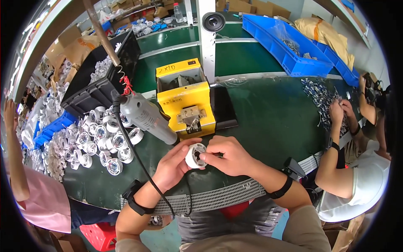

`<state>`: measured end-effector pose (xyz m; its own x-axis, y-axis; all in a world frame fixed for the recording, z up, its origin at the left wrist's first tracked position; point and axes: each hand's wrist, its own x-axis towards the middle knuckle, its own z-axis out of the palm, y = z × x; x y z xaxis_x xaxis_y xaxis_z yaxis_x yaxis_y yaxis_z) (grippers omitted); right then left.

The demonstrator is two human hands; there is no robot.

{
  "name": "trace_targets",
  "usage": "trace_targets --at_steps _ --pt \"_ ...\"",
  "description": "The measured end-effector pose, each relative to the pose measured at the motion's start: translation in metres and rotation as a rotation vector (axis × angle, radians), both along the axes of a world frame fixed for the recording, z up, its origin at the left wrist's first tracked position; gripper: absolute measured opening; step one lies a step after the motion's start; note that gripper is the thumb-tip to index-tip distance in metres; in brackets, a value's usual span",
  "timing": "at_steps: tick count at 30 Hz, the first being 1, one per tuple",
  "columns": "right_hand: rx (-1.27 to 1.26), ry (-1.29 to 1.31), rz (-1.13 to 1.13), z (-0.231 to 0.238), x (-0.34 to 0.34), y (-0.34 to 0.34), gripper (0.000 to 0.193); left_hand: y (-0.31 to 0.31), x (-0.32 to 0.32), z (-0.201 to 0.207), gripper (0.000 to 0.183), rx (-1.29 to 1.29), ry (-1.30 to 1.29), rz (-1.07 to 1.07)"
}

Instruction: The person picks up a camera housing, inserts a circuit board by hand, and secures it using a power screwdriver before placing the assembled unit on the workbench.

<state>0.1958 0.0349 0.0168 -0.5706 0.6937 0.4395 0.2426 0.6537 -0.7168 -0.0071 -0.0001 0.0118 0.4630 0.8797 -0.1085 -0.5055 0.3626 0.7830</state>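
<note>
In front of me, just above the table edge, my left hand [173, 165] grips a white round plastic housing [194, 158], its open side turned to the right. My right hand [230, 156] is closed, with thumb and forefinger pinched at the housing's opening. Whatever small thing the right fingers hold is hidden. Beyond the hands stands a yellow screw feeder [187, 102] with a metal block on its front. A grey electric screwdriver [147, 116] hangs at a slant left of the feeder, and its black cable passes near my left wrist.
Many similar white housings [100, 132] are piled on the green table [260, 113] at left, beside a black crate [100, 77]. Blue bins [289, 46] stand far right. A co-worker's hands [341, 110] touch a heap of small parts [319, 103]. Another person [40, 197] is at left.
</note>
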Motion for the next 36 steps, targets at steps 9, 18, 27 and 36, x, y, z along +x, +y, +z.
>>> trace_targets --at_steps 9,18,27,36 --pt "-0.058 0.094 -0.011 -0.009 0.001 0.004 0.026 -0.004 0.000 -0.010 0.040 0.109 0.106 0.025" --pt "-0.271 0.228 -0.090 0.009 0.013 0.011 0.028 -0.006 0.001 -0.013 0.033 0.155 0.002 0.173" --pt "-0.916 0.409 0.064 0.007 0.008 0.008 0.019 -0.007 0.003 -0.016 0.030 0.321 0.076 0.197" --pt "0.052 0.139 -0.132 0.009 0.013 0.009 0.036 -0.006 0.003 -0.013 0.025 0.121 -0.148 0.290"
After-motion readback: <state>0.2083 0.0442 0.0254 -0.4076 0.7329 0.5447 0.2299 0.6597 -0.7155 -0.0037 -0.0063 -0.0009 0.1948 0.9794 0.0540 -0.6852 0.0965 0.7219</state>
